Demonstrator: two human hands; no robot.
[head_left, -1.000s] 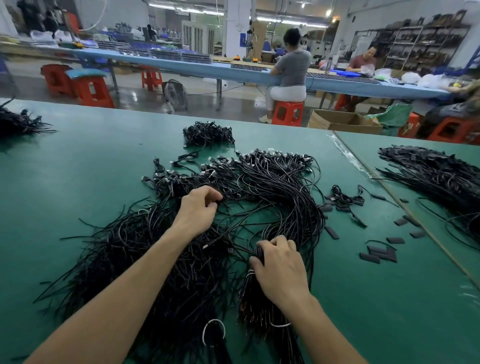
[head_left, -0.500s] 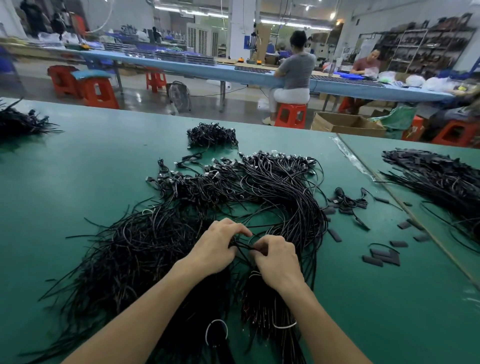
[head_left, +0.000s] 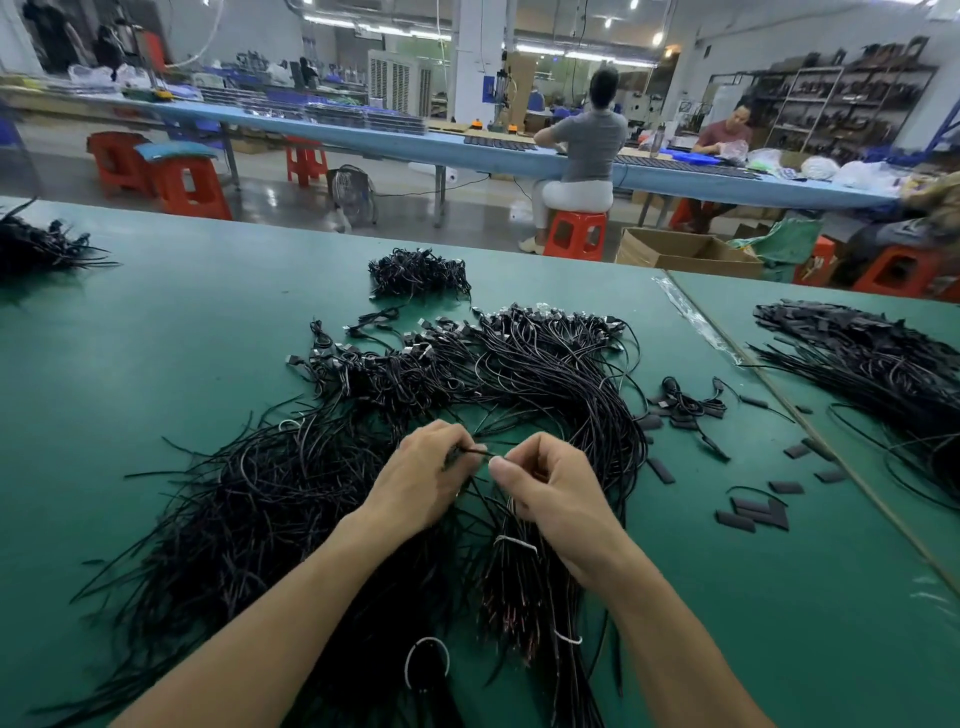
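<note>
Wire (head_left: 479, 451), thin, black (glossy), pinched between left hand (head_left: 421, 480), right hand (head_left: 557, 491)

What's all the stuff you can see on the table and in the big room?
cable: one, black, between the two hands
heap: one, black cables, middle of table
bundle: one, black, behind the heap
left pile: one, black, far left edge
right pile: one, black, on the right
strips: several, black, flat, right of the heap
ties: a few, white, on the heap's near end
table: one, green, under it all
bench: one, blue, across the room
people: two, seated at the bench
stools: several, red, on the floor
box: one, brown cardboard, past the table
fan: one, on the floor
left hand: fingers pinch the cable
right hand: fingers pinch the cable
</note>
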